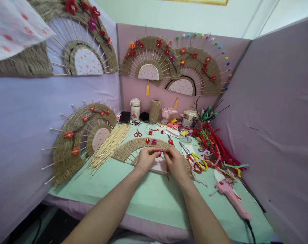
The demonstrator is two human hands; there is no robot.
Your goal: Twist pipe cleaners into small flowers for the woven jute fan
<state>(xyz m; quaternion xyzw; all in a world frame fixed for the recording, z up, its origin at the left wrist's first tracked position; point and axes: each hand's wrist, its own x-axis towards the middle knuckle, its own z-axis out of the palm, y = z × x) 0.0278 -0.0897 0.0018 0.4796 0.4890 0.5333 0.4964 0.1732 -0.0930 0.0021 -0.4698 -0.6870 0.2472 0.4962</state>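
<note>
Between the fingertips of both hands is a small magenta fuzzy piece [159, 153], perhaps bent pipe cleaner; its exact shape is too small to make out. My left hand [147, 158] pinches it from the left, my right hand [174, 162] from the right. Both hover over a fan [126, 149] of wound twine and thin sticks lying flat on the table. Along its upper band sit a red flower [147, 141], a magenta flower [154, 142] and another red flower [170, 142]. My hands and wrists hide part of the fan's pale spotted centre [157, 165].
Right of the fan lie yellow-handled scissors [201, 162], a heap of red pipe cleaners [220, 145] and a pink glue gun [234, 200]. Thin sticks [109, 144] are piled left. Small red scissors [138, 133], a twine spool [154, 111] and a white jar [135, 109] stand behind.
</note>
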